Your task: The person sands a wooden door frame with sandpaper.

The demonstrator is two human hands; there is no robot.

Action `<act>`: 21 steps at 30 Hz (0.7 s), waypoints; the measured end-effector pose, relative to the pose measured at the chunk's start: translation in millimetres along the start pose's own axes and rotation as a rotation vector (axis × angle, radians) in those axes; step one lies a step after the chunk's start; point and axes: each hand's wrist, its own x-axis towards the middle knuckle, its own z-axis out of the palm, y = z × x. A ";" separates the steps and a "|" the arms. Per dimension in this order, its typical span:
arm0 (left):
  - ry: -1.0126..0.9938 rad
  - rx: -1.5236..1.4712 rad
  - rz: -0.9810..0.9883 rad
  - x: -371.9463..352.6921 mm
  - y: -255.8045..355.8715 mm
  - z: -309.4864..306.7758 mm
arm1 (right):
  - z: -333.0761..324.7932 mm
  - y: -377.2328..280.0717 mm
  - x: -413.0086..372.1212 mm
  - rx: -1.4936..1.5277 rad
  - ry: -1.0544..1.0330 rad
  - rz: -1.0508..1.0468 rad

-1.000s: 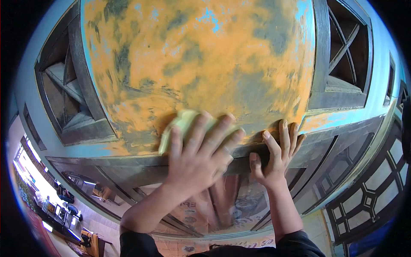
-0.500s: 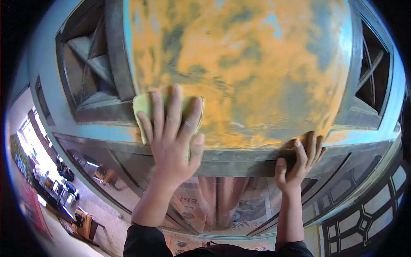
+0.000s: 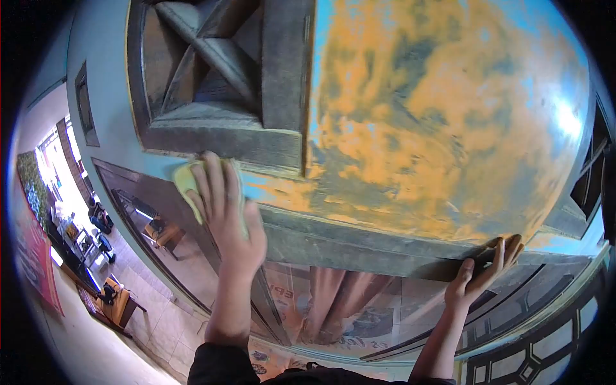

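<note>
Under the fingers of my left hand (image 3: 230,212), a yellow-green sheet or cloth (image 3: 186,183) is pressed against the wall, just below the dark framed opening with crossed bars (image 3: 212,58). My right hand (image 3: 481,273) rests on the dark ledge (image 3: 359,247), its fingers spread and touching the lower right edge of the patchy orange and grey panel (image 3: 443,122). Nothing shows in the right hand. The panel's lower left edge lies to the right of my left hand.
Glass panes with a curtain behind them (image 3: 333,301) stand below the ledge. At the lower right is a dark patterned grille (image 3: 529,366). A wooden table (image 3: 119,305) and a parked motorcycle are at the far left. A second barred opening is at the right edge.
My left hand has moved left with the sheet, off the orange panel to the strip under the barred opening. The view has turned left. My right hand stays by the panel's lower right edge.
</note>
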 end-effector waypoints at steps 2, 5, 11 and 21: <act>-0.006 -0.039 0.023 -1.5 -6.3 1.3 | 2.6 -10.4 1.2 0.030 0.018 0.043; -0.112 0.066 0.321 -35.9 11.9 10.6 | 7.1 -22.2 0.2 0.016 0.038 0.072; 0.027 -0.124 -0.008 -4.6 -27.4 1.4 | 18.3 -40.1 -5.5 0.110 0.061 0.129; -0.062 -0.091 0.038 -17.0 -40.8 -6.5 | 34.5 -68.9 -12.0 0.035 0.072 0.046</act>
